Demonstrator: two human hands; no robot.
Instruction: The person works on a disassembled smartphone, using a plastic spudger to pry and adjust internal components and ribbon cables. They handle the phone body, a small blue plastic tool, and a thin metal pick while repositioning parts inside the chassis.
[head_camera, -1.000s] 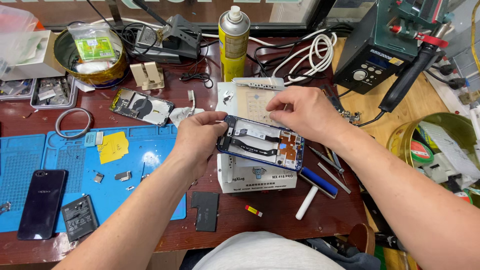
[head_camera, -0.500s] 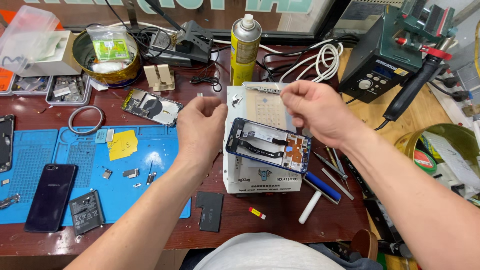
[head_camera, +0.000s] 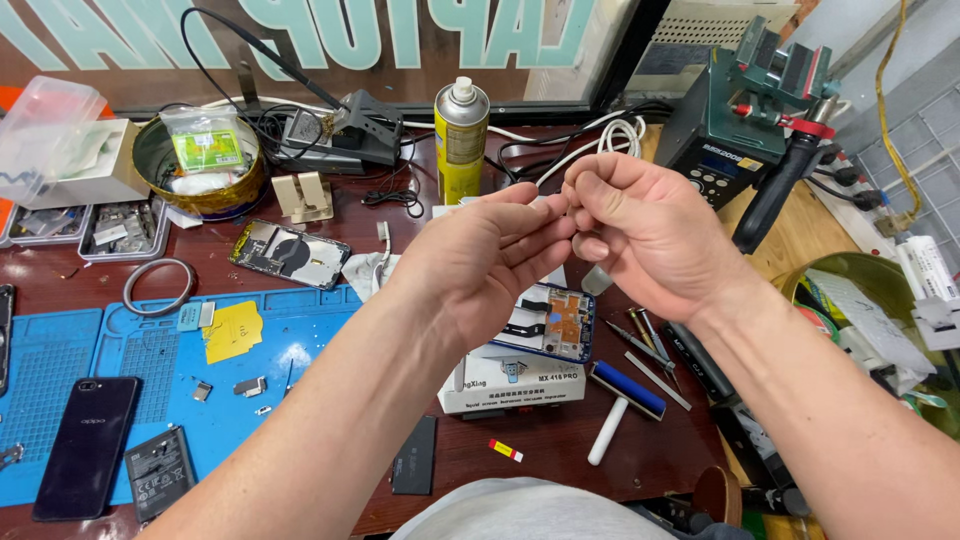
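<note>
Your left hand (head_camera: 490, 255) and right hand (head_camera: 640, 225) are raised above the bench, fingertips meeting at the middle. Between them you pinch a thin pale strip (head_camera: 545, 200); only a sliver shows above the fingers, so what it is cannot be told. Both hands are closed on it, thumbs and forefingers touching.

Directly below the hands lies one opened phone frame (head_camera: 550, 322), blue-edged, its boards and flex cables exposed. It rests on one white box-shaped heating pad (head_camera: 510, 382), well apart from the hands.

Just right of the frame: one blue-headed roller (head_camera: 622, 400) with a white handle, and a few slim metal tools (head_camera: 645, 345) side by side; exact count unclear.

Behind the hands stands one yellow spray can (head_camera: 460, 140), upright. Far right, one dark rework station (head_camera: 735, 130) with a black handpiece.

To your left, one blue work mat (head_camera: 60, 360) carries a yellow note and small parts. One dark phone (head_camera: 85, 445) lies on the mat's near edge, and one battery (head_camera: 160, 472) is beside it. One second opened phone (head_camera: 290, 255) lies beyond the mat, near one round tin (head_camera: 200, 165).
</note>
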